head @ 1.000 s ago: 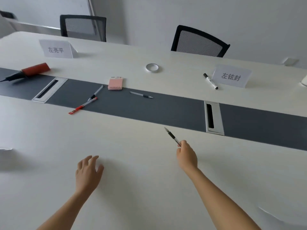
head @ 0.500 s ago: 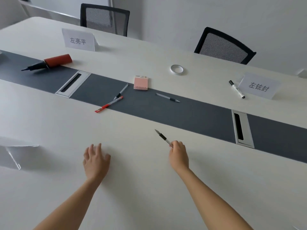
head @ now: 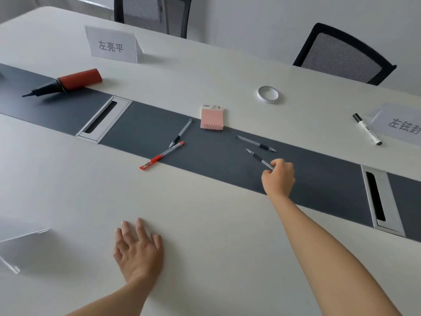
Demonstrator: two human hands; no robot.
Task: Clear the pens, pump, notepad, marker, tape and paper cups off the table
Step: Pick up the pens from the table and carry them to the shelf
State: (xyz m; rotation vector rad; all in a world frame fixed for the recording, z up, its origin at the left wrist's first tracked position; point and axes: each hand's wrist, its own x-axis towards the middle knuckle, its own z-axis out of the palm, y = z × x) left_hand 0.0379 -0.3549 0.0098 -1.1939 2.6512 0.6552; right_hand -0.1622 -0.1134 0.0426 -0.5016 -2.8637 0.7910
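On the white worktop (head: 205, 213) the left grip (head: 139, 249) lies flat and released, the right grip (head: 279, 177) pinching a black pen (head: 257, 158).

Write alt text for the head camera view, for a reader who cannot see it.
A person's right hand holds a black pen over the dark centre strip of the white table, near another pen lying there; the left hand rests flat on the table. Also on it: a red pen, a third black pen, pink notepad, tape, marker, red pump.
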